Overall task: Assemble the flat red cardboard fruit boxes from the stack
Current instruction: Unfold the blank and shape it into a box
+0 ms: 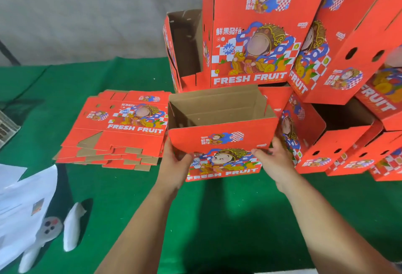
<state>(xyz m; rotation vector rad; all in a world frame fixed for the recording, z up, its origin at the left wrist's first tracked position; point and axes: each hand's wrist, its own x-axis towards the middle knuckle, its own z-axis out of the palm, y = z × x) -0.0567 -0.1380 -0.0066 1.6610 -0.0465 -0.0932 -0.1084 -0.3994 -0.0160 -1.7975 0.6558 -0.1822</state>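
A red cardboard fruit box [219, 136], opened up with its brown inside showing, stands on the green table in front of me. My left hand [175, 165] grips its lower left corner, fingers curled under the near panel. My right hand [273, 160] holds the lower right corner, fingers bent against the printed face. A stack of flat red boxes [121, 130] lies to the left of the held box.
Several assembled red boxes [256, 34] are piled behind and to the right, some upright, some leaning. The green tablecloth [217, 219] shows in the foreground. White paper sheets [24, 204] and a white object lie at the lower left.
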